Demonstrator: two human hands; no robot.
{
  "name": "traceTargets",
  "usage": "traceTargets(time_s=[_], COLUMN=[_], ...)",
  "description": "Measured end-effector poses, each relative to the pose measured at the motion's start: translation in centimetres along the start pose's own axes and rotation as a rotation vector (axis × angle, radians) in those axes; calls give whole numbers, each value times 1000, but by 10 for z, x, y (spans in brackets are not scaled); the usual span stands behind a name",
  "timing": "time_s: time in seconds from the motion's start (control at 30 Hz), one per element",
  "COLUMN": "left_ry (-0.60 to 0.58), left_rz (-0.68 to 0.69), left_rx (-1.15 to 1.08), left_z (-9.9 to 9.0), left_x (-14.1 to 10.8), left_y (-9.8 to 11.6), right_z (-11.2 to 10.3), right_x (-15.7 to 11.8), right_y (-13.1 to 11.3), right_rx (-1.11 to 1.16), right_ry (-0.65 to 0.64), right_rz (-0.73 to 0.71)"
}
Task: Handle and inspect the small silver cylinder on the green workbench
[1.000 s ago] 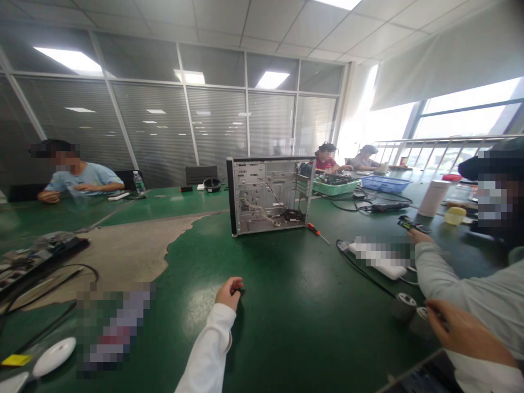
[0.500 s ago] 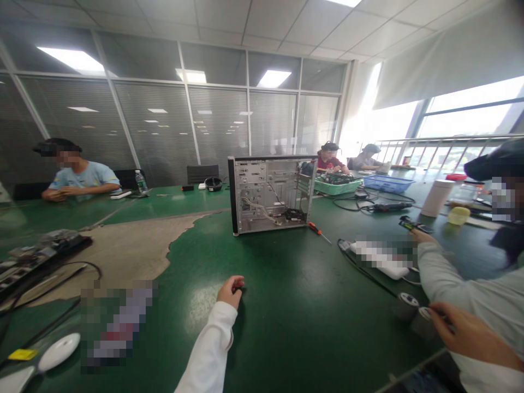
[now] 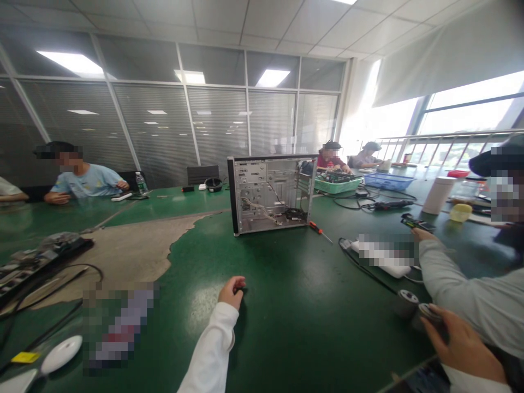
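Observation:
My left hand (image 3: 232, 293) rests on the green table (image 3: 278, 338), its fingers curled inward. A small dark spot shows by its fingertips, and I cannot make out what lies there. At the lower right, the thumb and fingers of my right hand (image 3: 464, 339) are round the top of a short grey metal cylinder (image 3: 428, 315). Just left of it stands a similar cylinder (image 3: 407, 299) with holes in its top. Farther back stands an open computer case (image 3: 270, 191), upright, with loose cables inside. An orange-handled screwdriver (image 3: 314, 227) lies beside its right corner.
A white power strip (image 3: 387, 262) and its black cable lie at the right, near a co-worker's sleeve (image 3: 458, 273). Green (image 3: 338, 186) and blue (image 3: 388, 183) baskets stand behind. A computer mouse-like white object (image 3: 61, 355) and electronic parts (image 3: 45, 259) are at left.
My right hand has shifted, and its thumb and fingers have spread from a pinch at the cylinder's top to around it. My left hand has barely moved.

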State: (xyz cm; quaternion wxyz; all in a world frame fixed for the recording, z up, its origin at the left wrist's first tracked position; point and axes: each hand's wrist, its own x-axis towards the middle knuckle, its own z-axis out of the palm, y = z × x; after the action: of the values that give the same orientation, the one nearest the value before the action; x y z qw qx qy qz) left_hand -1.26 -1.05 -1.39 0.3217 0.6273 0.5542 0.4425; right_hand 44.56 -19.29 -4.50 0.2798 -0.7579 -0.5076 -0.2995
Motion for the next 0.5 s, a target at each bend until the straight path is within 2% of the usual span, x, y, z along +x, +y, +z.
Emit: traceTargets(time_s=[0.23,0.33,0.43,0.5], left_ry=[-1,-16,-26,-23], left_rz=[2,9,10,-1], left_rx=[2,12,5,3], left_z=[0,-1,-1,0], left_x=[0,1,1,2], left_y=[1,1,0,0], right_z=[-9,-5,7,16], right_x=[27,46,62,68], right_y=[-25,-29,-23,-18], right_rx=[-68,-95,-106,-73], right_ry=[-34,-223,-478,-581], right_rz=[-106,-146,-142,-167])
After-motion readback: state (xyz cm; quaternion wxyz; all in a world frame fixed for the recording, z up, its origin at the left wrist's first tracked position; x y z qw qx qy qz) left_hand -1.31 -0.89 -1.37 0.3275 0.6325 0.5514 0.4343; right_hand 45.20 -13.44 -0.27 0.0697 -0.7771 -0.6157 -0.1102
